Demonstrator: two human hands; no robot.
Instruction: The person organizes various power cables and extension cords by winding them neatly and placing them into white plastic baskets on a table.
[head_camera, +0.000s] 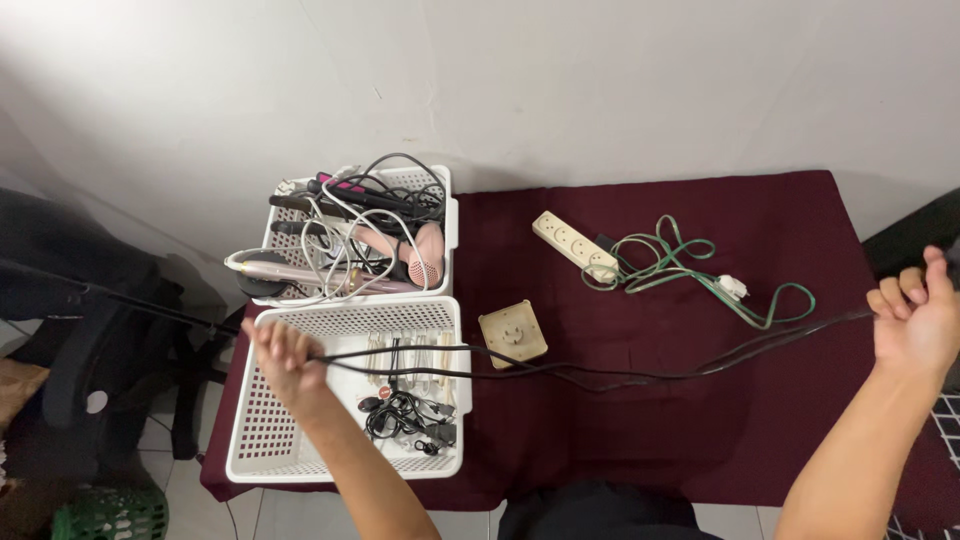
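A long black cable (600, 375) is stretched across the maroon-covered table (700, 440) between both hands. My left hand (283, 358) grips one end over the near white perforated basket (262, 440). My right hand (915, 318) holds the other end at the table's right edge, fingers curled around it. The cable passes just in front of a small beige square socket adapter (513, 334).
The near basket holds coiled black cords and earphones (405, 415). A far white basket (444, 225) is filled with hair stylers, a pink hair dryer and tangled cords. A cream power strip (574, 243) with a green cable (690, 265) lies at the back. A dark chair (70, 300) stands left.
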